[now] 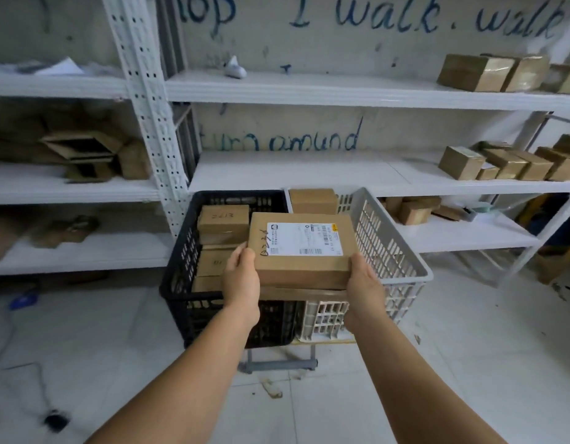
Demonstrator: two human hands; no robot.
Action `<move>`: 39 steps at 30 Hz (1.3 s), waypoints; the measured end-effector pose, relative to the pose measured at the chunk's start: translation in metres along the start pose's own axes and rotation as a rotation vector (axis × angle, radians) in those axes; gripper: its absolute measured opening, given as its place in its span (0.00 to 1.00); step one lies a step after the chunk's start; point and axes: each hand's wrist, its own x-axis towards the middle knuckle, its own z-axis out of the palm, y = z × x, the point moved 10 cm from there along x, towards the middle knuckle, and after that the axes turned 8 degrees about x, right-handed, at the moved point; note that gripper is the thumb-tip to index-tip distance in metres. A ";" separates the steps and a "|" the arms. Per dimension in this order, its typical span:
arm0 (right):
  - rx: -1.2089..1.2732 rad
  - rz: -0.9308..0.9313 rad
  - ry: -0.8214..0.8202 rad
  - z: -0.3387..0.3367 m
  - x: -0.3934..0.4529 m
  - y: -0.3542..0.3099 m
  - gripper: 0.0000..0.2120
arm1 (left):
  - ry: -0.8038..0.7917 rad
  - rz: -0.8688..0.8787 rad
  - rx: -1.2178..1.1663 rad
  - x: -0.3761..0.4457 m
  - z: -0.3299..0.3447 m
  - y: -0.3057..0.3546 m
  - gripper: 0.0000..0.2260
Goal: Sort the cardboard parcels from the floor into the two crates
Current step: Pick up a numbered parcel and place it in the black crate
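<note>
White shelving point(309, 91) behind with scattered cardboard boxes. Black crate point(181, 277) left, grey crate point(395, 251) right – side by side, parcels inside both. Labelled cardboard parcel point(301, 251) held above the crates – left hand point(241, 280) and right hand point(363, 286) grip its near corners, fingers curled around it.

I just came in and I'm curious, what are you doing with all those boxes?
A person is sorting parcels. The left hand and right hand hold a flat cardboard parcel with a white label over two crates. The black crate already has several parcels in it, and the grey crate has at least one. More boxes sit on the white shelves behind.
</note>
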 end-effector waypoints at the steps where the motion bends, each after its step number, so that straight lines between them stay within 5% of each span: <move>1: -0.002 0.016 -0.021 0.012 0.004 0.004 0.17 | 0.019 -0.004 0.000 0.008 -0.006 0.001 0.13; 10: -0.065 0.095 -0.210 0.106 0.057 0.020 0.12 | 0.233 -0.004 0.068 0.076 -0.035 0.014 0.13; 24: -0.312 0.175 -0.330 0.175 0.133 0.068 0.09 | 0.266 0.004 0.496 0.169 -0.044 -0.013 0.13; 32: -0.425 0.282 -0.321 0.206 0.173 0.129 0.19 | 0.127 0.032 0.800 0.237 -0.033 -0.035 0.23; 35: -0.454 0.326 -0.309 0.217 0.188 0.153 0.21 | 0.013 -0.015 1.083 0.258 -0.025 -0.050 0.28; 39: -0.395 0.370 -0.282 0.230 0.205 0.182 0.10 | -0.117 -0.028 1.298 0.276 -0.017 -0.062 0.33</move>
